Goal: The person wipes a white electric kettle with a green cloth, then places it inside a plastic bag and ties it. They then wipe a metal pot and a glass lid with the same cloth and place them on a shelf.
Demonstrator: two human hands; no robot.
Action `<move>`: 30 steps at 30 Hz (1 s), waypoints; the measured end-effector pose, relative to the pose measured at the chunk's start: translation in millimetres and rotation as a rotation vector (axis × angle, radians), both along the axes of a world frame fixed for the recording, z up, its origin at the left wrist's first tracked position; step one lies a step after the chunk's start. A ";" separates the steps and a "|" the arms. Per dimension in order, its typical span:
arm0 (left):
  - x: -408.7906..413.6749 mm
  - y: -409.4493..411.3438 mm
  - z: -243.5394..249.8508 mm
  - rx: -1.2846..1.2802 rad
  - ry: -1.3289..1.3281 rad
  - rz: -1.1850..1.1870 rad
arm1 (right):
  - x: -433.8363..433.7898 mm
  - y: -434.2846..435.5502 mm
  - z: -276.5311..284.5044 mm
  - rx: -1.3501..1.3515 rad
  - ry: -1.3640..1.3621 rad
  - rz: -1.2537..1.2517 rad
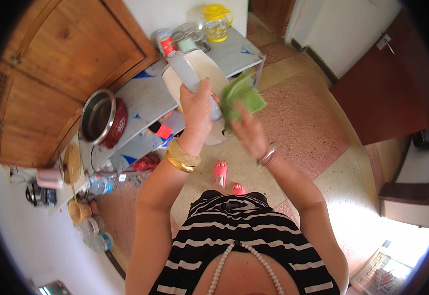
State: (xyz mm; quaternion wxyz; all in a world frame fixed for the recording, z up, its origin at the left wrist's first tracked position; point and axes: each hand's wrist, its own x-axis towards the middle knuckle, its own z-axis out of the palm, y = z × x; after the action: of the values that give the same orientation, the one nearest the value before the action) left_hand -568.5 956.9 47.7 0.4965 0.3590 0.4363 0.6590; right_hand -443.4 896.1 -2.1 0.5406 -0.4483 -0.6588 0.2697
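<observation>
My left hand (196,108) is wrapped around the long grey handle (185,69) of a large cream-coloured container (210,68), held tilted in front of me. Its exact kind is hard to tell, and my hand and forearm hide part of its body. A green cloth (243,92) is in my right hand (249,132), just right of the container. Cloth and fingers are blurred, and whether the cloth touches the container cannot be told.
Behind the container, a grey shelf table (232,55) bears a yellow-lidded glass pitcher (216,27), a red-and-white can (165,43) and a red pot with a steel rim (104,118). Wooden cabinet doors (70,37) stand at left. Plastic bottles (98,241) are at lower left, a dark red door (387,81) at right.
</observation>
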 end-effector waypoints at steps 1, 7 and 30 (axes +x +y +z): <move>11.2 12.5 3.3 -0.034 -0.016 -0.017 | -1.6 -2.3 -8.2 0.160 -0.241 -0.057; 64.2 64.7 2.1 0.140 0.081 -0.260 | 63.6 -20.3 -39.1 0.092 -0.485 -0.009; 344.0 210.3 -42.8 0.335 0.669 -0.349 | 405.7 134.4 -70.9 -0.603 0.799 -0.310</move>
State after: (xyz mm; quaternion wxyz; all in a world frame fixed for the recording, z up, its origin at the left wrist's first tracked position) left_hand -224.5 1167.1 4.9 0.3662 0.6977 0.3932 0.4738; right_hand -37.7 1030.6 -73.0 0.6302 -0.5386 -0.2202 0.5141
